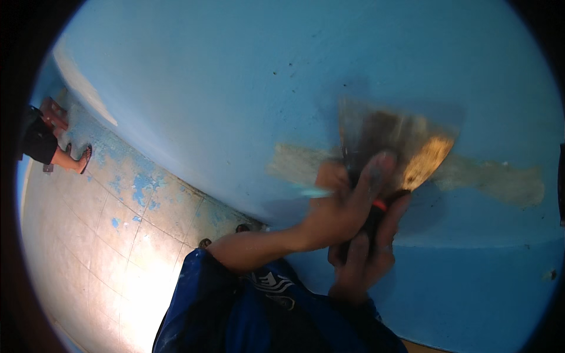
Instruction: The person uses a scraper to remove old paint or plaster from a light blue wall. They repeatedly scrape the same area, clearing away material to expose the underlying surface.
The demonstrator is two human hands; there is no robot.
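Note:
A wide putty knife [384,128] with a dark handle and a red band is held up before a blue painted wall [212,88]. Around its handle my right hand [366,260] is closed. My left hand [340,216] grips the tool near where blade and handle meet, its thumb lying on the blade face. Motion blurs both hands and the blade. A pale teal streak shows by the left fingers; what it is I cannot tell. Behind the tool, a band of greyish filler [490,176] runs across the wall on both sides of the blade.
Small holes [282,68] mark the wall, and a paler patch [84,88] lies far left. Below left is a tiled floor [101,229] with flaked blue paint, brightly lit in places. At the far left another person's leg [66,161] in sandals shows beside a reddish stool [54,114].

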